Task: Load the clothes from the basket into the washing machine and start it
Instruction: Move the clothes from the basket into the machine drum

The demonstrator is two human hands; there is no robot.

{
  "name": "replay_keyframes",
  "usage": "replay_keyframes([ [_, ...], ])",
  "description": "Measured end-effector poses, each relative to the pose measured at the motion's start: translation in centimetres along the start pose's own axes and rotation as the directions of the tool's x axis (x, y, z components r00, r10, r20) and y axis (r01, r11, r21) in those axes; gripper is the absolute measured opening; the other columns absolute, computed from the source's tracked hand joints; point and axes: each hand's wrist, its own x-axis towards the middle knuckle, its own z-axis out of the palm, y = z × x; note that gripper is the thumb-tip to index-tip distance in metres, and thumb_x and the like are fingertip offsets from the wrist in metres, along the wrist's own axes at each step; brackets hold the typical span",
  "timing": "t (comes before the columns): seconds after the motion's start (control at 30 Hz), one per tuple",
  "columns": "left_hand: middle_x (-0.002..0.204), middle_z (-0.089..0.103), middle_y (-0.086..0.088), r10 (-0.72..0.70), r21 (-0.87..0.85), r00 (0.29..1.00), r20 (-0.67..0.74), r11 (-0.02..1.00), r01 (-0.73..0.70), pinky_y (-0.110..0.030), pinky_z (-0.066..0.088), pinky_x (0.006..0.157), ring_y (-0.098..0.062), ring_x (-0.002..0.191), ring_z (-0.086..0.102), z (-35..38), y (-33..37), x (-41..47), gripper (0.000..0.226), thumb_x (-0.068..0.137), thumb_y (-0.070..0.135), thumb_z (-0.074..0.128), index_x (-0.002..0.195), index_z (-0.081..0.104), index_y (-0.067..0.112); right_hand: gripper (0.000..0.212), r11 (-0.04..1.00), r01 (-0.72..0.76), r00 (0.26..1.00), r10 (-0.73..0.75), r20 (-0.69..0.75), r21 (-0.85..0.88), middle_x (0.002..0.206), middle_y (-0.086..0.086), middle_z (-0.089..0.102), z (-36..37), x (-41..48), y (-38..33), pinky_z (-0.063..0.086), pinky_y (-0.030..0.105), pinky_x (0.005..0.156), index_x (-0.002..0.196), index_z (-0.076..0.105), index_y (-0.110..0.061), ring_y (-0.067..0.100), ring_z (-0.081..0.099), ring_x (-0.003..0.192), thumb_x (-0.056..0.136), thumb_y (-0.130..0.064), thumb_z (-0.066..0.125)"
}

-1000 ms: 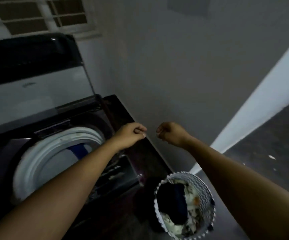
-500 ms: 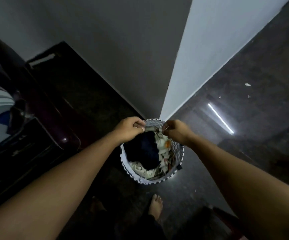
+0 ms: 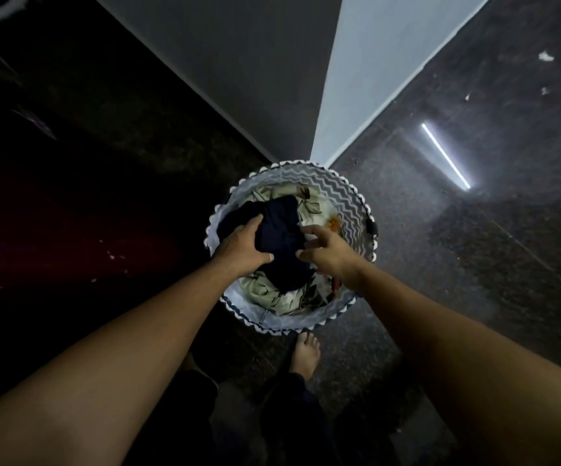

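Note:
A round laundry basket [image 3: 349, 196] with a grey zigzag pattern and a white scalloped rim stands on the floor at the wall corner. Inside lies a dark navy garment [image 3: 282, 230] on top of a pale floral cloth [image 3: 309, 200]. My left hand [image 3: 242, 247] is in the basket and grips the left side of the navy garment. My right hand [image 3: 326, 250] hovers at the garment's right edge with fingers spread, holding nothing. The washing machine's dark maroon body [image 3: 53, 237] fills the left side; its opening is out of view.
A grey wall and a white wall [image 3: 373, 62] meet just behind the basket. The dark polished floor [image 3: 474, 264] extends to the right, with a bright light streak reflected in it. My bare foot [image 3: 304, 354] stands just in front of the basket.
The view swung from the open washing machine down to the basket. Both hands dropped into the basket; the left took hold of the navy garment and the right uncurled.

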Motion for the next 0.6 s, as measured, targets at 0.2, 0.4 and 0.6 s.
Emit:
replay_keyframes([
  [0.2, 0.12, 0.067, 0.003, -0.044, -0.581, 0.999, 0.013, 0.813, 0.043, -0.03, 0.05, 0.087, -0.024, 0.117, 0.062, 1.5, 1.5, 1.0, 0.027, 0.099, 0.024, 0.06, 0.124, 0.067, 0.017, 0.12, 0.971, 0.113, 0.993, -0.102, 0.066, -0.21, 0.153, 0.003, 0.04, 1.1, 2.4, 2.9, 0.047, 0.041, 0.109, 0.158, 0.021, -0.035, 0.024, 0.046, 0.136, 0.06, -0.04, 0.091],
  [0.4, 0.096, 0.078, 0.008, 0.019, -0.906, 0.998, 0.065, 0.42, 0.051, -0.022, 0.057, 0.064, -0.008, 0.088, 0.074, -0.7, 2.9, -0.9, 0.017, 0.101, 0.028, 0.056, 0.104, 0.071, 0.02, 0.04, 0.97, 0.241, 0.965, -0.236, -0.111, 0.039, 0.118, -0.001, 0.073, 1.3, 2.3, 1.8, 0.053, 0.048, 0.103, 0.114, 0.07, -0.034, 0.021, 0.068, 0.112, 0.08, -0.014, 0.072],
  [0.6, 0.111, 0.071, 0.001, -0.226, -0.851, 0.972, -0.062, 0.52, 0.067, -0.027, 0.052, 0.056, -0.017, 0.085, 0.071, -2.2, 1.0, -1.3, 0.021, 0.103, 0.033, 0.051, 0.121, 0.059, 0.026, 0.013, 0.87, 0.262, 0.954, -0.169, -0.248, 0.417, 0.083, 0.006, 0.074, 0.7, -1.3, -2.6, 0.058, 0.038, 0.073, 0.083, 0.069, -0.019, 0.024, 0.07, 0.078, 0.072, -0.013, 0.071],
])
